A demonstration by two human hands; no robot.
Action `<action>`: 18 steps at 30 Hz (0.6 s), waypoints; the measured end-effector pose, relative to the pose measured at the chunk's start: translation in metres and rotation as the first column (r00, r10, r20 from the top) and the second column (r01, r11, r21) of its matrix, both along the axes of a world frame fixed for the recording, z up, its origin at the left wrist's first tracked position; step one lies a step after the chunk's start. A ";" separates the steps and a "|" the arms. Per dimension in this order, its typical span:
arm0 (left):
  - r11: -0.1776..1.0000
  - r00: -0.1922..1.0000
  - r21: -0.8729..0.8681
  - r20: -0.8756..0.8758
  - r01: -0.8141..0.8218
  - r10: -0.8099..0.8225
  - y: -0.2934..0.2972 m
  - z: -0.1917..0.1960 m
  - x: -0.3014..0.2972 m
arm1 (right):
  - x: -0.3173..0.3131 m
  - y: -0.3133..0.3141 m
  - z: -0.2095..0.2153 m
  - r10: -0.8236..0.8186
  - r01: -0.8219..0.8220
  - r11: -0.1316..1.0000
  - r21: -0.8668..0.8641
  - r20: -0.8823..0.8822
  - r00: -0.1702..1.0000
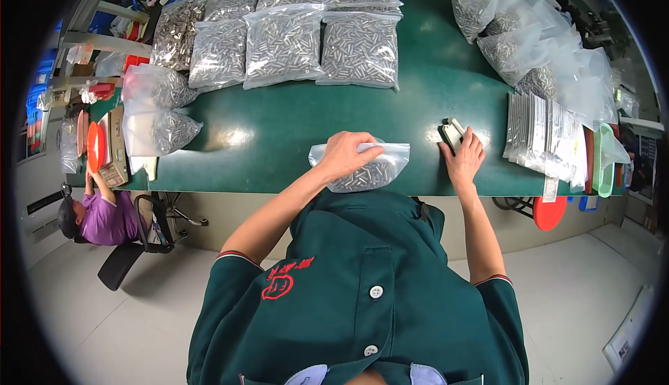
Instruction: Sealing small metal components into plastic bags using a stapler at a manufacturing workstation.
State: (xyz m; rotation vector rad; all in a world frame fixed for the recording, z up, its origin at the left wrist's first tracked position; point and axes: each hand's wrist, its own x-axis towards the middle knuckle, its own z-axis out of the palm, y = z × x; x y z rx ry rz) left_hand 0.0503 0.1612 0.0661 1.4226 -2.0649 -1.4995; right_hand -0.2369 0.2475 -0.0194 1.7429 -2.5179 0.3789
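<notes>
Close to the table's front edge lies a clear plastic bag (369,176) with small metal pins in its lower part. My left hand (343,156) is closed on the bag's upper edge, fingers bent over it. To the right, my right hand (463,162) has its thumb and fingers around a small pale and dark stapler-like tool (453,133) on the table. The tool's lower end is partly hidden by the fingers.
Several filled bags of metal pins (284,43) line the table's (306,110) far side. More bags (174,131) stand left, others (509,50) right. A stack of flat packets (533,134) and a green tray (604,158) lie right. A seated person (111,218) works at far left.
</notes>
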 end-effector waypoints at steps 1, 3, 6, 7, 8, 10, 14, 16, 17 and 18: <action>1.000 0.999 0.018 -0.050 -0.005 0.006 0.000 0.000 -0.001 | -0.004 0.001 -0.004 -0.012 0.012 0.999 0.039 0.003 1.000; 0.999 0.995 0.035 -0.102 -0.017 0.020 0.001 -0.002 0.002 | -0.006 -0.001 -0.002 -0.008 0.007 0.998 0.056 0.005 1.000; 0.995 0.991 0.096 -0.122 -0.036 0.048 0.000 -0.006 0.001 | -0.010 -0.009 -0.001 -0.139 0.165 0.983 -0.081 0.264 0.955; 0.994 0.988 0.105 -0.149 -0.032 0.048 -0.002 -0.006 0.001 | -0.013 -0.013 0.001 -0.132 0.158 0.984 -0.083 0.256 0.958; 0.992 0.983 0.118 -0.173 -0.041 0.061 0.000 -0.008 0.003 | 0.000 -0.023 0.025 -0.109 0.288 0.950 -0.120 0.736 0.668; 0.990 0.978 0.135 -0.197 -0.049 0.075 0.001 -0.009 0.004 | 0.029 -0.038 0.081 0.051 0.373 0.927 -0.046 0.999 -0.004; 0.987 0.972 0.149 -0.218 -0.059 0.091 0.002 -0.008 0.005 | 0.089 -0.052 0.125 0.136 0.330 0.939 -0.094 0.985 -0.106; 0.988 0.971 0.143 -0.220 -0.065 0.096 0.002 -0.004 0.003 | 0.104 -0.053 0.125 0.254 0.224 0.947 -0.229 0.963 -0.092; 0.988 0.971 0.136 -0.216 -0.076 0.104 0.003 -0.002 0.003 | 0.108 -0.052 0.123 0.253 0.217 0.949 -0.228 0.963 -0.091; 0.987 0.969 0.138 -0.219 -0.081 0.111 0.003 -0.003 0.003 | 0.111 -0.050 0.119 0.273 0.181 0.947 -0.267 0.962 -0.009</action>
